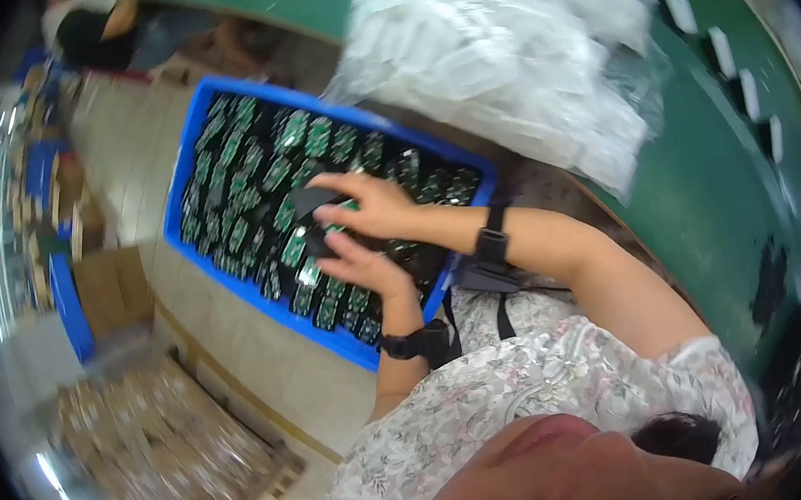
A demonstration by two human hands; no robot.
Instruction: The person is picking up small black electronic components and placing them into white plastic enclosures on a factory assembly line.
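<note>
Floral cloth of the person's top [530, 363] lies nearest, the forearms reaching out from it, a black strap [492, 242] around the right one and a black wristband [399, 346] on the left. Beyond, the hands are close together: the right hand [378, 205] pinches a dark piece [311, 201] between thumb and finger, while the left hand [368, 268], just beside it, is half curled, its tips at a dark part too; blur hides whether that is the same piece and whether it grips. Such a light fingertip hold could let the piece slip, I judge, and a drop might scratch or dislodge the tightly packed boards underneath. The piece sits at the fingertips, left of both palms, over the middle of a blue tub [180, 180] filled with rows of green circuit boards [317, 138]. Farther off, a clear bag of white items [488, 60] lies on the green worktop [724, 216], near a line of white pieces [678, 8]; wrapped brown parcels [150, 418] are stacked at left, and a co-worker [90, 38] shows at top left.
</note>
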